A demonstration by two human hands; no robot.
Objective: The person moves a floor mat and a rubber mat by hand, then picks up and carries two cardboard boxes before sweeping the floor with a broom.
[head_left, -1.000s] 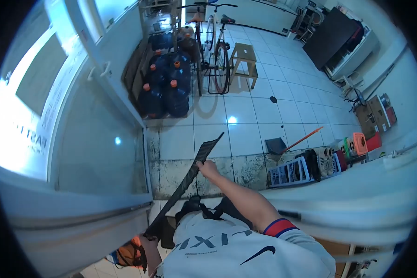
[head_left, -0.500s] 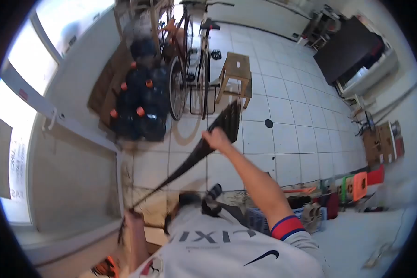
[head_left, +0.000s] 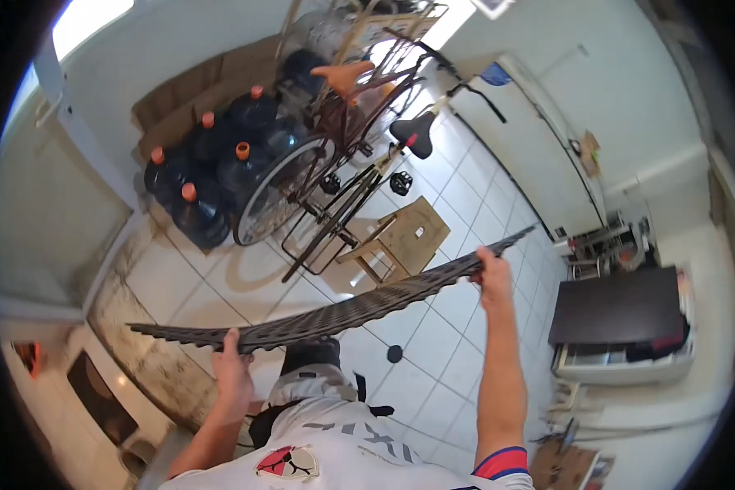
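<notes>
A long black ribbed mat (head_left: 335,317) with scalloped edges stretches across the view in front of my body, sagging a little in the middle. My left hand (head_left: 231,363) is closed on its near edge toward the left, thumb on top. Toward the other end, my right hand (head_left: 492,278) grips the mat with the arm extended. The mat is seen at a shallow angle, so much of its face is hidden. Behind it stands a wooden stool (head_left: 420,233), partly covered by the mat.
Two bicycles (head_left: 335,212) stand beyond the mat. Several large water bottles (head_left: 200,216) with orange caps are grouped at the left. A drain cover (head_left: 394,354) lies in the tiled floor. At the right is a dark-topped cabinet (head_left: 616,314); a stained doorsill (head_left: 151,359) runs at lower left.
The mat has swung from a slanted, twisted position to nearly level across the view. My right hand has moved right and my left hand up. The camera view has turned right.
</notes>
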